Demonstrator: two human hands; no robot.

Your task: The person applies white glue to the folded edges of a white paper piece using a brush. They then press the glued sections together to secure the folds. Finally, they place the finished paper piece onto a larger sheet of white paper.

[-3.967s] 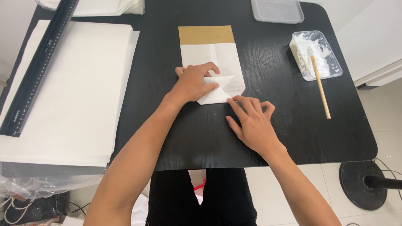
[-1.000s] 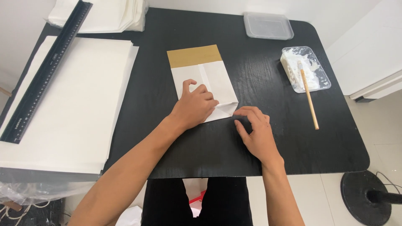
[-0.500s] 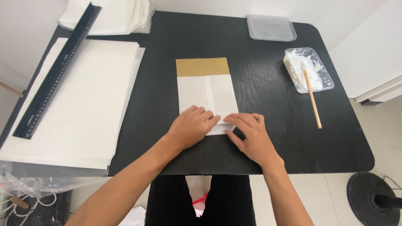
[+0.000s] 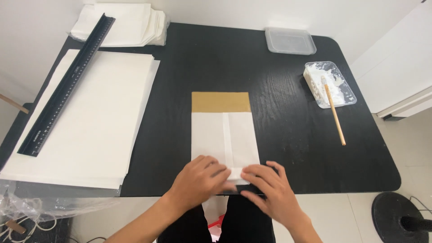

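Left hand (image 4: 200, 180): flat, palm down, pressing the bag's (image 4: 225, 135) near edge.
Right hand (image 4: 270, 191): flat beside it, fingertips on the same fold.
Bag: lying on the table (image 4: 279, 112).

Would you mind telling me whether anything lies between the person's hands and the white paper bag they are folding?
Nothing visible does. The left hand and right hand both rest directly on the near end of the paper bag. The ruler, paper sheets and glue tray lie well off to the sides.
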